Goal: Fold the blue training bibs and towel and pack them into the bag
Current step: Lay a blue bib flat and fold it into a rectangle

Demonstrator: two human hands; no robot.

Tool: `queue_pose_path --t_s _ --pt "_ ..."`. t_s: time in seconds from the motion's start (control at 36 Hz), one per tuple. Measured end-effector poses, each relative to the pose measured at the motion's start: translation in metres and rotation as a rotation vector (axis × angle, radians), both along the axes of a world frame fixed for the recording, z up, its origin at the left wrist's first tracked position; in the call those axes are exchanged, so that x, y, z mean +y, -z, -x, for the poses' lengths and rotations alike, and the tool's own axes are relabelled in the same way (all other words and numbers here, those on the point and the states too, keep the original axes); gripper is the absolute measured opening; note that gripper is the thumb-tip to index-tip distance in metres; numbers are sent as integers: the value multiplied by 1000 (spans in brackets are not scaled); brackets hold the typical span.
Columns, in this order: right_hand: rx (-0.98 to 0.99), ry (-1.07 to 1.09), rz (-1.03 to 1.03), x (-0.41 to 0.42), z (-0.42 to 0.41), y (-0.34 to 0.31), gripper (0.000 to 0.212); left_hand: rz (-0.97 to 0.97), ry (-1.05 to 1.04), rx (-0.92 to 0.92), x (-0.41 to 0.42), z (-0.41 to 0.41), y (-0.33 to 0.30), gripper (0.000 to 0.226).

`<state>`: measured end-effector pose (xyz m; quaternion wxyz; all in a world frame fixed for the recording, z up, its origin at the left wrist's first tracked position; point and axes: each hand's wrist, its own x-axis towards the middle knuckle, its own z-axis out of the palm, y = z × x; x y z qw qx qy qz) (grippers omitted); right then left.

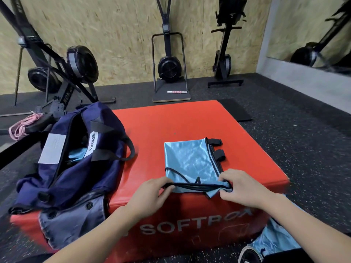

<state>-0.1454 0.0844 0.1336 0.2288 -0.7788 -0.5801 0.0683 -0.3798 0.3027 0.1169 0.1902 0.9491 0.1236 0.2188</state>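
Note:
A light blue training bib (191, 160) with black trim lies partly folded on the red soft box (155, 133), near its front edge. My left hand (152, 194) pinches the bib's near black hem at its left end. My right hand (241, 186) pinches the same hem at the right corner. The navy bag (76, 168) stands unzipped on the left side of the box, and light blue fabric (76, 154) shows inside it. More light blue cloth (277, 238) lies on the floor at the lower right.
A grey-blue garment (72, 221) hangs over the box's front left corner under the bag. Pink rope (22, 126) lies on the floor at left. Rowing and ski machines (169, 67) stand along the wooden wall. A black mat (237, 111) lies behind the box.

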Motion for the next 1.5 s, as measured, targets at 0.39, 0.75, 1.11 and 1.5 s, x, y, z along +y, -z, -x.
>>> queue_pose_path --t_s 0.39,0.75,1.11,1.5 --pt "393 90 -320 54 -32 -41 18 74 -167 -322 27 -41 -27 27" --pt "418 198 -234 136 -96 -28 7 482 -465 -396 69 -119 -29 5" --pt "204 316 32 174 -124 10 12 339 -423 8 60 -113 10 24" --pt "18 355 -31 166 -108 -3 37 -82 -487 173 74 -122 5 18"
